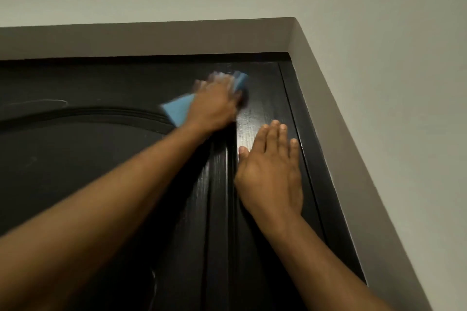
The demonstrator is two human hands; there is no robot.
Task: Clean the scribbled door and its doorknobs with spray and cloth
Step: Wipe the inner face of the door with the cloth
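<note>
The big black door [106,164] fills the near and left part of the view, standing tall, its long way running up and down. Its top edge meets the grey frame [326,98] at the far right corner. The right hand [271,174] lies flat on the door, fingers straight and close together. The left hand [214,106] presses the blue cloth [180,108] on the door near the top; it is blurry, so I cannot tell its grip. Chalky marks [48,103] show far left. Best to rub firmly, moving left toward those marks.
</note>
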